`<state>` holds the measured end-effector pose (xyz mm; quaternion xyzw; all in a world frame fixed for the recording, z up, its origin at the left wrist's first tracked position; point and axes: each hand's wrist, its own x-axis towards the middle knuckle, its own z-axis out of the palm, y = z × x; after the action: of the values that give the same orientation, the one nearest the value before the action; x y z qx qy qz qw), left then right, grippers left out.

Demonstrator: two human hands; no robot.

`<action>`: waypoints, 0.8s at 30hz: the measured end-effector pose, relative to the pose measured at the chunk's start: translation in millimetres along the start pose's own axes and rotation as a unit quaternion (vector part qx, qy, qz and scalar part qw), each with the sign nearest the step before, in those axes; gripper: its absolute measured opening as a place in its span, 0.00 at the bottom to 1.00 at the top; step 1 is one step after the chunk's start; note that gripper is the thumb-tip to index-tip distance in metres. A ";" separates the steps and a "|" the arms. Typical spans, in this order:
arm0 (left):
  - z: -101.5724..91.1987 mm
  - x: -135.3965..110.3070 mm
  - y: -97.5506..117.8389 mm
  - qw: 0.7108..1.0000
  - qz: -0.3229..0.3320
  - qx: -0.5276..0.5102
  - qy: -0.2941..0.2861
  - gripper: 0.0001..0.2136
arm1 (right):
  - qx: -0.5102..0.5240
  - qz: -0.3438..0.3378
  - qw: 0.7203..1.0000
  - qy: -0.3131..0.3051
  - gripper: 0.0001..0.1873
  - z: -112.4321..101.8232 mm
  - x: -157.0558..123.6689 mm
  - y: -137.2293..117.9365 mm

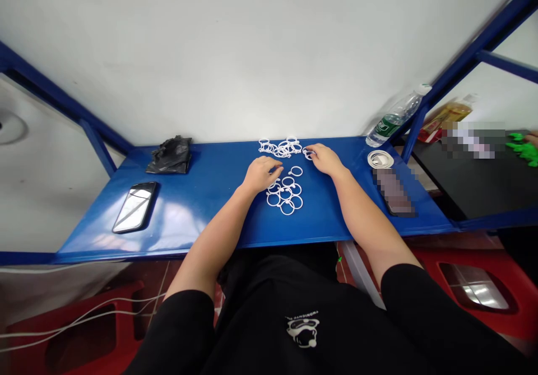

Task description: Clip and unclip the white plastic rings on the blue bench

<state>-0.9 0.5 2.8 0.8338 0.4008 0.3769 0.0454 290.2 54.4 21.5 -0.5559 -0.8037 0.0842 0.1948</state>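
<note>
Several white plastic rings with small knobs, like curtain rings, lie in two groups on the blue table. The near group of rings (287, 208) is spread in a loose cluster, with some overlapping. Farther back, a heap of rings (281, 148) lies close to the wall. My left hand (261, 174) is above the left edge of the near cluster, fingers curved and apart, with no ring visible in it. To the right of the heap, my right hand (323, 159) has its fingers closed on a white ring (308, 155). A single ring (296, 171) lies between the hands.
At the left are a crumpled black plastic bag (171, 155) and a phone (133, 208). A water bottle (395, 118), a white roll (380, 159) and a blurred dark phone-like object (394, 193) are at the right. Blue frame bars (97, 146) flank the table.
</note>
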 end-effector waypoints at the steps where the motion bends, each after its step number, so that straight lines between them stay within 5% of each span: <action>1: 0.2 -0.2 -0.3 1.000 0.002 -0.002 -0.001 0.10 | -0.003 0.003 1.000 0.001 0.24 1.1 0.5 3.8; 9: 0.6 -1.4 -1.0 1.000 -0.004 0.002 0.001 0.11 | -0.022 0.011 1.000 -0.014 0.18 3.5 -0.6 -2.8; 15: 0.1 -2.2 -1.1 1.000 0.001 0.010 -0.001 0.10 | 0.014 0.017 0.999 0.048 0.21 -3.3 0.1 -7.9; 24: -0.3 -2.4 -1.7 0.999 0.022 0.022 0.013 0.15 | 0.161 -0.098 0.980 0.068 0.25 8.6 -11.1 -60.4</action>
<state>-3.1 -0.2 1.0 0.8383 0.3910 0.3796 0.0138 238.1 22.6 32.5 -0.4406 -0.8149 0.1546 0.3433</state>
